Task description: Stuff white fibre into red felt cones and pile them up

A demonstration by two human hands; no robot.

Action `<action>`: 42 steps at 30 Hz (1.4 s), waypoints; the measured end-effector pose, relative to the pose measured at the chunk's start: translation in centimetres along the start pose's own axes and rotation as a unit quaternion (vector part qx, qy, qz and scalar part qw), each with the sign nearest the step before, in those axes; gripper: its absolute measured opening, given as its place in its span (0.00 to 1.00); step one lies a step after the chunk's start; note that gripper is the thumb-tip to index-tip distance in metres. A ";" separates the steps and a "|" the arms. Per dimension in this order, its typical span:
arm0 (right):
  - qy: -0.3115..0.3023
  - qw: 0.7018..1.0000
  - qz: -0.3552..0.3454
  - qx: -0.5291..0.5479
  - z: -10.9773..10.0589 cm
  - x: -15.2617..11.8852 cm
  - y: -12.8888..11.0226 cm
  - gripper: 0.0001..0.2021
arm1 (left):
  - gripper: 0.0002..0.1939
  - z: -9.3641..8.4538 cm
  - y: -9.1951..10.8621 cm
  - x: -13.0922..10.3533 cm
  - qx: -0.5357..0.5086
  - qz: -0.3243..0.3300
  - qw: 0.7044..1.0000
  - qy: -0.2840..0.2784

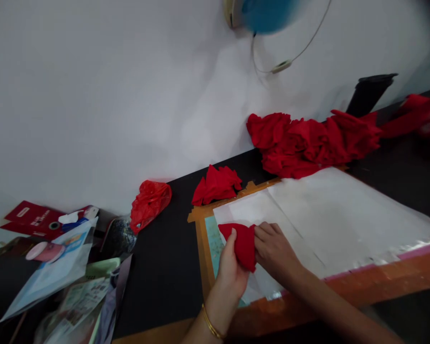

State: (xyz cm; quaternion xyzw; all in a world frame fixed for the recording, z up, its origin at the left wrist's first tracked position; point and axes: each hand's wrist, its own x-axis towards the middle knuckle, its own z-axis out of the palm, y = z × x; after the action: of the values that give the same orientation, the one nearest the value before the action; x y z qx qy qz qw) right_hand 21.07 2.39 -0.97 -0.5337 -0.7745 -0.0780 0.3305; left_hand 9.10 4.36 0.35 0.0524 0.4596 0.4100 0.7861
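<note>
A small piece of red cloth is held up above the near left part of a white sheet. My left hand, with a gold bangle at the wrist, grips its left side, the thumb lying on top. My right hand has its fingers closed at the cloth's right edge; its fingertips are partly hidden. Behind them, a small crumpled red cloth lies at the sheet's far left corner. A large heap of red cloth rests along the sheet's far edge.
Left of the sheet lie a red plastic bag, a pink spool, a red box and a green tray with papers. A black container stands at the back right. A cord hangs on the wall.
</note>
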 end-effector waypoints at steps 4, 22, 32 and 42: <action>0.018 0.999 0.001 0.042 0.9 -0.5 0.0 0.11 | 0.17 -0.2 0.0 -0.2 -0.026 0.021 0.999 -0.032; 0.051 0.915 0.260 0.304 2.3 -2.6 0.0 0.07 | 0.18 -2.0 -0.3 0.3 0.194 0.220 0.954 -0.062; -0.016 0.863 0.325 0.387 0.7 -2.1 1.6 0.09 | 0.15 -3.0 2.3 -0.3 0.143 0.127 0.981 -0.020; -0.033 0.919 0.178 0.350 -0.9 -0.1 3.1 0.15 | 0.19 -2.3 1.5 0.2 0.146 0.033 0.987 -0.059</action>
State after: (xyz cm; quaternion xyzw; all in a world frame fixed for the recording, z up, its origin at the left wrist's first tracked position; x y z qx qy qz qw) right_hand 24.24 3.18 -1.11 -0.5150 -0.6554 0.2755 0.4789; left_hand 6.49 4.79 -0.37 0.2058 0.4650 0.3609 0.7818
